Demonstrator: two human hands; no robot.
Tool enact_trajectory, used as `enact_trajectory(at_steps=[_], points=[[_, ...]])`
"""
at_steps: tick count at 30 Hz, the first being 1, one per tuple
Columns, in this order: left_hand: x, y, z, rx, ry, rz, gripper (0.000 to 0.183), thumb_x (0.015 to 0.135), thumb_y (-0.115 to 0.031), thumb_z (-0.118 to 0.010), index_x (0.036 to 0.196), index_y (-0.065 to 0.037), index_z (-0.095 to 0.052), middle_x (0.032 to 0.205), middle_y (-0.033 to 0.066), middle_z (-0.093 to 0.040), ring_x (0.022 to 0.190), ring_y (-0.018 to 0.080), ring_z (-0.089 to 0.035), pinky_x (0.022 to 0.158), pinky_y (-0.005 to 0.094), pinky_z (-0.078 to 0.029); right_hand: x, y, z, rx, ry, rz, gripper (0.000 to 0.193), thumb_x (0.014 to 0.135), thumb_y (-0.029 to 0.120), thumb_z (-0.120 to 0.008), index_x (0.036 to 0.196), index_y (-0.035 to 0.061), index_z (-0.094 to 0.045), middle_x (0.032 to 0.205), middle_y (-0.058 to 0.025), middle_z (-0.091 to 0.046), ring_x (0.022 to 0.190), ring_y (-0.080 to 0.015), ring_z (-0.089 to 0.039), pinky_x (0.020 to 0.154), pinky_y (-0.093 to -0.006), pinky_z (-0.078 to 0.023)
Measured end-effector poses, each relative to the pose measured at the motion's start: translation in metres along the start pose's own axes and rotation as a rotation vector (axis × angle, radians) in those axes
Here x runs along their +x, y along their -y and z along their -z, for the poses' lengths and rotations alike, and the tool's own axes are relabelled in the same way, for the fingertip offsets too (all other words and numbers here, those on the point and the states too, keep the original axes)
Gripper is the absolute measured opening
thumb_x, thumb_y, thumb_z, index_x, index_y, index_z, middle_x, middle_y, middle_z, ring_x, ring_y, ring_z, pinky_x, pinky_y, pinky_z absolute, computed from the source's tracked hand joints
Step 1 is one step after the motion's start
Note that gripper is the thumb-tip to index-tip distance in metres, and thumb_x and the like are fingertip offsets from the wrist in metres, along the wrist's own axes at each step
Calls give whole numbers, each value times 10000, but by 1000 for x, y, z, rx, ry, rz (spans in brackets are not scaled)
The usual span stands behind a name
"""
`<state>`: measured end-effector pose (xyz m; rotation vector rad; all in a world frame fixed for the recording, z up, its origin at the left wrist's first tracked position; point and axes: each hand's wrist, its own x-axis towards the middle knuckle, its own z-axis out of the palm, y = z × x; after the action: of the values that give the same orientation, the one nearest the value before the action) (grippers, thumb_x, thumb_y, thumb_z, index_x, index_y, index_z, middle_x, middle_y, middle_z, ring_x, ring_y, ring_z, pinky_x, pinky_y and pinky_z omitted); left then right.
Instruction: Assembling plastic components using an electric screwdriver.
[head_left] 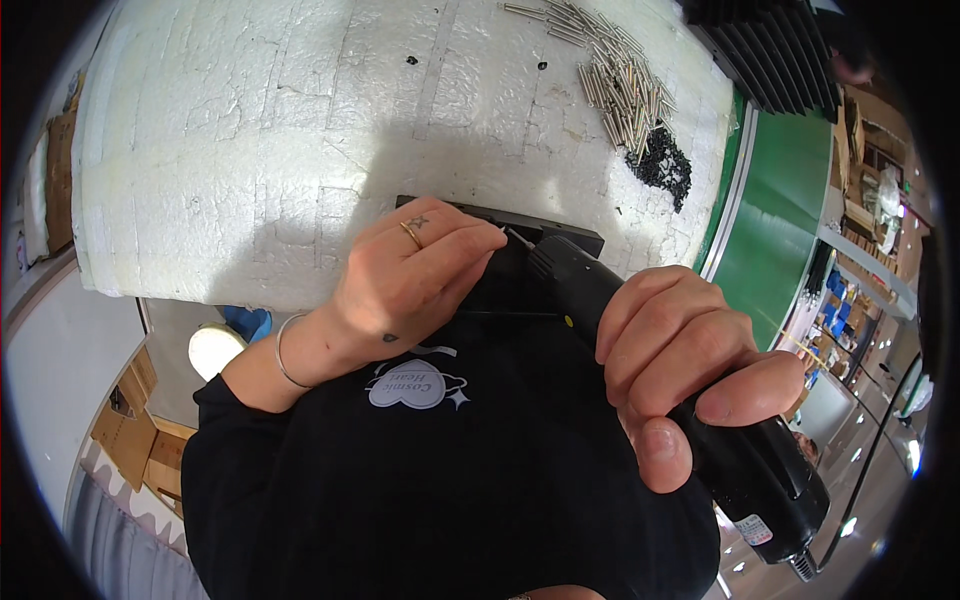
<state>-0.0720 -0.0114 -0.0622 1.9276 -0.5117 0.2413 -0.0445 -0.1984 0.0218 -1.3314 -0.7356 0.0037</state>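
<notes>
Black plastic catches the light on a powered screwdriver (575, 285), gripped from above in the right hand (690, 360) of a person in a black top (450, 510). From where I stand, the tool slants across the front of the body, its cord (838, 520) trailing from the lower right end and its thin metal bit pointing up and left. The left hand (420, 260) wears a ring (411, 236), with a thin bracelet (283, 350) at the wrist. Its fingertips are drawn together just beside the end of the bit; I cannot tell whether they pinch something small. The two hands are apart from each other, the screwdriver's nose lying between them.

Just beyond the hands, partly hidden by them, lies a dark, straight-edged block (560, 228), close to the near edge of a worktable covered in creased white sheeting (250, 130). Toward the far right of it, a heap of slim silver pins (625, 95) touches a pile of tiny black pieces (662, 168). Beyond these, at the upper right, stands a black ribbed stack (770, 50), near a green surface (785, 200).
</notes>
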Motion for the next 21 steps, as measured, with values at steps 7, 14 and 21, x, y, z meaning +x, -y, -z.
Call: enact_trajectory(at_steps=[7,14,21], points=[[-8,3,-4,46,47,-91,198,709,39,-691,902,31,-649,849,114,-670,707,244,-645,569,307,-537,11,3,3,-32,139,-76,329,795,76,-696,904,142,-393,633,28,-553,475,-99,-540,459,-246,-455],[-10,1,-4,50,46,-116,203,702,22,-681,900,38,-639,894,103,-666,730,230,-631,572,292,-532,16,-5,3,21,249,-58,333,801,68,-709,912,138,-403,666,16,-572,505,-113,-556,485,-256,-477],[-10,-3,-3,17,156,-108,175,738,-8,-661,904,26,-619,896,88,-637,785,230,-611,639,286,-525,15,-6,-3,-6,204,-42,337,800,58,-711,914,123,-401,669,-5,-581,516,-129,-568,493,-272,-488]])
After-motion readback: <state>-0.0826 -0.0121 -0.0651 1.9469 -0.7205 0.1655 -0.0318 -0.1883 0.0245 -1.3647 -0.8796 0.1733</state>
